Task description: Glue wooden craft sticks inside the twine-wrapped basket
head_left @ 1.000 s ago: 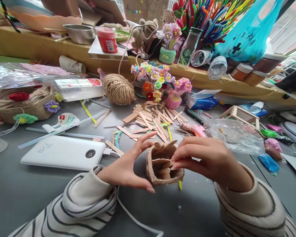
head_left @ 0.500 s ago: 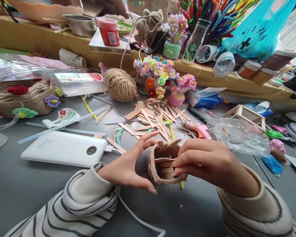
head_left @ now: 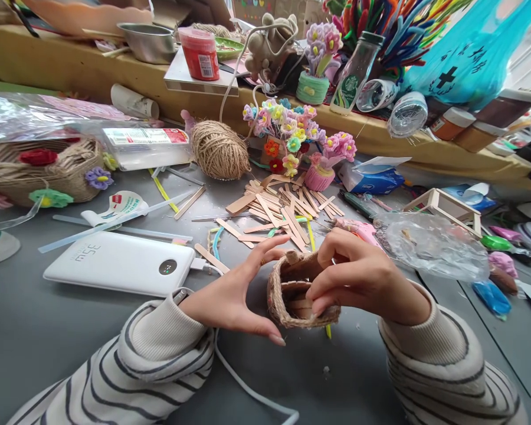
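Note:
A small twine-wrapped basket (head_left: 277,301) sits on the grey table in front of me, with wooden craft sticks (head_left: 298,307) inside it. On its left side, my left hand (head_left: 234,295) is open, thumb and fingers spread apart, the fingertips close to the rim. My right hand (head_left: 354,277) reaches over the basket's right side. Its fingers are bent and pressed together inside the opening, and whatever is between them is hidden. Behind the basket lies a pile of loose craft sticks (head_left: 287,206).
A white power bank (head_left: 119,262) with a cable lies left. Farther back are a ball of twine (head_left: 220,150) and fuzzy flowers (head_left: 287,127). A pink glue gun (head_left: 358,229) and crumpled clear plastic (head_left: 429,242) lie right. A larger twine basket (head_left: 71,183) stands far left.
My right hand has shifted slightly left and its fingers have curled in more over the basket. The sticks inside look differently placed. My left hand keeps its spread pose.

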A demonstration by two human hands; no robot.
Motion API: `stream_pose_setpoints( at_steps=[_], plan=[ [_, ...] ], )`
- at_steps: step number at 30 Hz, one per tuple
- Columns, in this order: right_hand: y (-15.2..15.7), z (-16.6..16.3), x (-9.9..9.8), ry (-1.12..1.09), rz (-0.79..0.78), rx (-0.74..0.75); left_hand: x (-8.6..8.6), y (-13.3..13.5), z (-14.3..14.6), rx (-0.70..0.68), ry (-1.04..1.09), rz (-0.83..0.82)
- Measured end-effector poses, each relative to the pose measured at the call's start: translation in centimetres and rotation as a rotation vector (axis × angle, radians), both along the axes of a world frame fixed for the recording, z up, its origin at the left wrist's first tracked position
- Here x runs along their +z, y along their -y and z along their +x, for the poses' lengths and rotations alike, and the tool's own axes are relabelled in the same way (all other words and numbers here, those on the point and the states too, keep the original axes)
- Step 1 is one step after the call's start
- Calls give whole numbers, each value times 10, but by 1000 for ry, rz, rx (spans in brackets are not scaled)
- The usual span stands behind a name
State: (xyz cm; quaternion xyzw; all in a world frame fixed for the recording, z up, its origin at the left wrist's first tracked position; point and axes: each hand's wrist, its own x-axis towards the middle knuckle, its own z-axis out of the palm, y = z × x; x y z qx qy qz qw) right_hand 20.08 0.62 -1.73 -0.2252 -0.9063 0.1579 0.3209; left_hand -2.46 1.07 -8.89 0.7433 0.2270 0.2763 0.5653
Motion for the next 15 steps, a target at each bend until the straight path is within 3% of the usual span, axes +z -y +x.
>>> stream_pose_setpoints(
  at_steps=[7,15],
  plan=[
    [1,3,0,50,-1,26,-1,5,8,33,-25,113],
    [13,3,7,142,-33,-19,0,8,10,33,0,128]
  ],
)
